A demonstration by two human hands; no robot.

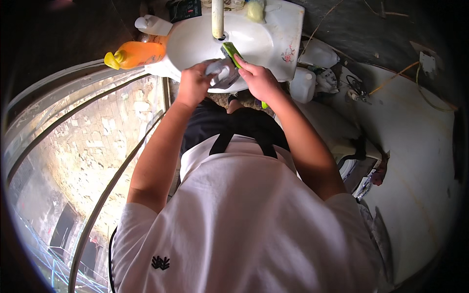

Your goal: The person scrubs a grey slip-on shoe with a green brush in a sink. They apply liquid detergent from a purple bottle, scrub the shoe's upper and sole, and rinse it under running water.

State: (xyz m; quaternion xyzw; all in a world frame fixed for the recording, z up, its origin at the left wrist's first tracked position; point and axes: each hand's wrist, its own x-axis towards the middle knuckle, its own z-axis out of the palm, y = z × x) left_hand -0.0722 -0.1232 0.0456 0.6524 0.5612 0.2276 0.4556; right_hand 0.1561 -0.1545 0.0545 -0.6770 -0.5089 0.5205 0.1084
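Note:
Over the near rim of a white washbasin (pixel 256 44), my left hand (pixel 195 82) grips a pale, translucent object (pixel 224 75); blur and my fingers hide its exact kind. My right hand (pixel 261 78) is closed on the green handle of a brush (pixel 231 50), whose dark head is against or very close to that object. The basin's spout (pixel 217 18) points down at the drain, just beyond the brush. An orange pump bottle (pixel 141 54) lies on the left side of the basin.
A white bottle (pixel 154 25) and a black packet (pixel 185 10) lie at the basin's back left; a pale yellow item (pixel 255 11) is at its back right. Plastic jugs (pixel 302 85) stand at the right. Window bars (pixel 110 183) run along the left, and a cable (pixel 394 78) hangs at right.

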